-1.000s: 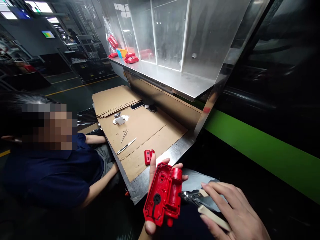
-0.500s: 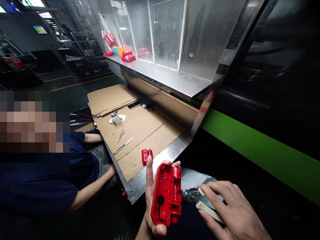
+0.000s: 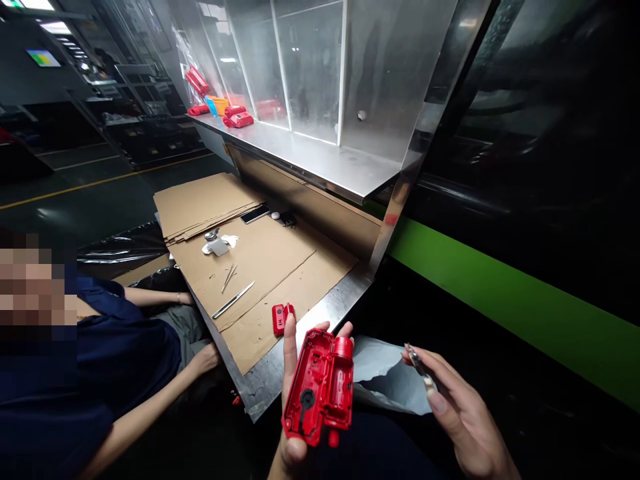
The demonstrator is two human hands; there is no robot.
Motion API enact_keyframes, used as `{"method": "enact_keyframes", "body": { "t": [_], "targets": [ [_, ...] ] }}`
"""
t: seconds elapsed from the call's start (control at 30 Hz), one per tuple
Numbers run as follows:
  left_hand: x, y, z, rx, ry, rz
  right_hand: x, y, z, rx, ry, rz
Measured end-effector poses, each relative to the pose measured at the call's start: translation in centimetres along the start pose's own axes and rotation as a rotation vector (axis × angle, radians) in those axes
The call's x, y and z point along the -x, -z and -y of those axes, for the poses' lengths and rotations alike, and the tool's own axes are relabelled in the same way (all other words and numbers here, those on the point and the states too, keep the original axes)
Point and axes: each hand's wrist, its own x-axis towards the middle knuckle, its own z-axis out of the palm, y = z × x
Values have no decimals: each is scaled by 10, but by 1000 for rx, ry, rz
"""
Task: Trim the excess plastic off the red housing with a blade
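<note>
My left hand [image 3: 289, 373] grips a red plastic housing [image 3: 320, 387], its hollow inside turned up toward me and a black round part set in its floor. To the right, my right hand [image 3: 463, 410] holds a pair of nippers [image 3: 420, 367], with metal jaws and cream handles, apart from the housing. The nippers are seen almost edge-on, and much of the handles is hidden by the fingers. Just beyond my left fingertips, a smaller red plastic part [image 3: 280, 320] lies at the front of the cardboard-covered table [image 3: 270, 260].
A knife [image 3: 233, 299] and tweezers [image 3: 229, 279] lie on the cardboard. A phone [image 3: 255, 213] is farther back. Red housings [image 3: 239, 117] stand on the metal shelf [image 3: 320, 160]. A grey bag [image 3: 385, 380] hangs below my hands. A co-worker [image 3: 135, 340] sits at left.
The nippers have come away from the housing's right side, moving right and turning in my right hand. The view has shifted, and the housing is tilted slightly differently.
</note>
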Motion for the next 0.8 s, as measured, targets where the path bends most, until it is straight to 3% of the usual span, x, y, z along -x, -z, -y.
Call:
{"method": "enact_keyframes", "body": {
  "t": [0.13,0.27,0.53,0.8],
  "targets": [
    [3,-2,4,-102,-14,26,-22,19,33,255,182,25],
    [6,-1,15,-244,-161,48,-42,20,69,414,328,54],
    [14,-2,19,-357,-205,-28,-50,-8,89,478,222,128],
    [19,1,24,-502,-299,-45,-49,-14,92,478,181,145]
  ]
}}
